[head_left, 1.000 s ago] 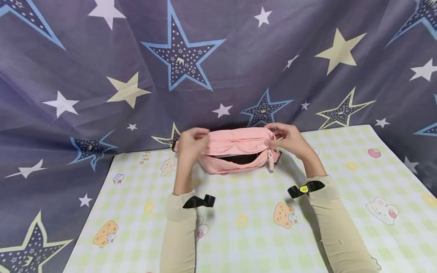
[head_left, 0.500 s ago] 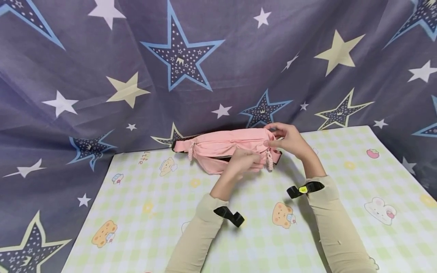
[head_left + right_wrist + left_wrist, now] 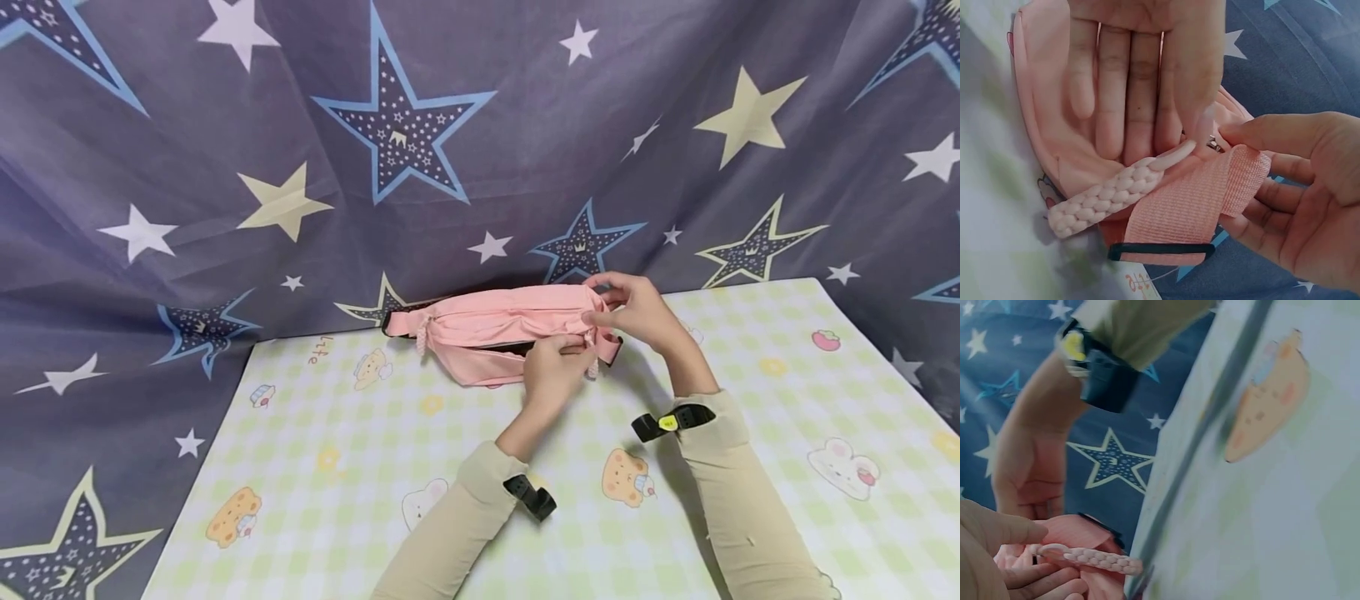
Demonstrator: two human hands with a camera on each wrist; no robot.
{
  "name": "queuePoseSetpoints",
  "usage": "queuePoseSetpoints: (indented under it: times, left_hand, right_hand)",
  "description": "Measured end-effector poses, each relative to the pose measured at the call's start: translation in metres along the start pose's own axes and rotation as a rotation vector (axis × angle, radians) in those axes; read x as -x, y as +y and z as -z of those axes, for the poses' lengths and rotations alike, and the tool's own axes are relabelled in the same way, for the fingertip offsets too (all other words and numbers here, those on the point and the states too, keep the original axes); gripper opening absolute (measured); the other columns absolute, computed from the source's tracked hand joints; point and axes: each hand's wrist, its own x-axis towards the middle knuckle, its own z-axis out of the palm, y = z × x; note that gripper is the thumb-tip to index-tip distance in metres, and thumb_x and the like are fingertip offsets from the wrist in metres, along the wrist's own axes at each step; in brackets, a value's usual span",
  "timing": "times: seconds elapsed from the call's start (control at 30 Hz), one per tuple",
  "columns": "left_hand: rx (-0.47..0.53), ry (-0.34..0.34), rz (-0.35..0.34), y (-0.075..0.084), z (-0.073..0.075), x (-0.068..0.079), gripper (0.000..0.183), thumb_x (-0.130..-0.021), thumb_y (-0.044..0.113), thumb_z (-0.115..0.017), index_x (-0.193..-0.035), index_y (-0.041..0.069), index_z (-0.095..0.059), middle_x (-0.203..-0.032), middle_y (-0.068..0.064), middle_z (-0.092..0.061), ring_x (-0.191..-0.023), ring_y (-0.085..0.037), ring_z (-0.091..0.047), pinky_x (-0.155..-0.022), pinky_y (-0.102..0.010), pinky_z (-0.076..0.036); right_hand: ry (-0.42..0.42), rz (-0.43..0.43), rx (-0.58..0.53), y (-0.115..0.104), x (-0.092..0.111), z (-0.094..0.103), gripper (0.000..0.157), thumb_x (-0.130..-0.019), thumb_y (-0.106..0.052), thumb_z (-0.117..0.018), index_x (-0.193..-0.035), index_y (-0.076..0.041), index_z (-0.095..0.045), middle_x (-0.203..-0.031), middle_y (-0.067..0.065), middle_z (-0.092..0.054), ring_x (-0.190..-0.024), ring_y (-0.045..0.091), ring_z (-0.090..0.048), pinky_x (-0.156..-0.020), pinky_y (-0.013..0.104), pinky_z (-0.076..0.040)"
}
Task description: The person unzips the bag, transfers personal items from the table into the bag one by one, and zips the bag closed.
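Observation:
A pink waist bag [image 3: 517,304] lies at the back of the table, its front zipper partly open and showing a dark inside. At the bag's right end my left hand [image 3: 553,371] pinches the cord of a braided zipper pull [image 3: 1107,197], thumb against the metal slider and the other fingers along the bag's front. My right hand [image 3: 637,312] grips the same end from behind, thumb by the webbing strap [image 3: 1179,206]. A second braided pull [image 3: 422,335] hangs at the left end.
A checked tablecloth [image 3: 337,500] with printed animals covers the table. Right behind the bag hangs a dark star-patterned curtain [image 3: 495,167]. Each wrist wears a black strap, such as the right one's band [image 3: 672,422].
My left hand has left the bag's left end, moved right across its front and taken hold of the right zipper pull. The right hand keeps its grip on the right end.

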Motion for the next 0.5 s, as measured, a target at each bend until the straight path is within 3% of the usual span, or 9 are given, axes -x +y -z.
queuePoseSetpoints:
  times: [0.27, 0.4, 0.5]
  left_hand:
    - [-0.151, 0.077, -0.120, -0.0030, -0.0030, 0.0000, 0.008, -0.089, 0.019, -0.076, -0.087, 0.014, -0.082, -0.078, 0.003, -0.078, -0.068, -0.007, -0.072, -0.061, -0.020, -0.050]
    - [-0.162, 0.059, -0.113, -0.0054, -0.0063, 0.0036, 0.009, -0.088, 0.022, -0.074, -0.085, 0.015, -0.080, -0.074, 0.005, -0.077, -0.065, -0.004, -0.069, -0.059, -0.020, -0.047]
    - [-0.116, 0.034, -0.093, -0.0061, -0.0072, 0.0057, 0.012, -0.087, 0.026, -0.075, -0.087, 0.015, -0.081, -0.073, 0.005, -0.077, -0.064, -0.001, -0.067, -0.060, -0.017, -0.046]
  right_hand:
    - [-0.010, -0.002, 0.017, -0.0082, -0.0008, -0.0003, 0.047, -0.086, -0.004, -0.080, -0.129, 0.001, -0.061, -0.092, 0.019, -0.072, -0.068, 0.007, -0.064, -0.063, 0.027, -0.056]
    - [0.001, -0.016, 0.027, -0.0062, 0.0022, -0.0018, 0.046, -0.085, -0.003, -0.080, -0.127, 0.002, -0.062, -0.092, 0.020, -0.072, -0.068, 0.006, -0.064, -0.063, 0.026, -0.056]
    - [0.004, -0.003, 0.037, -0.0061, 0.0018, -0.0043, 0.045, -0.084, -0.002, -0.080, -0.125, 0.003, -0.062, -0.091, 0.021, -0.072, -0.068, 0.005, -0.065, -0.062, 0.024, -0.056]
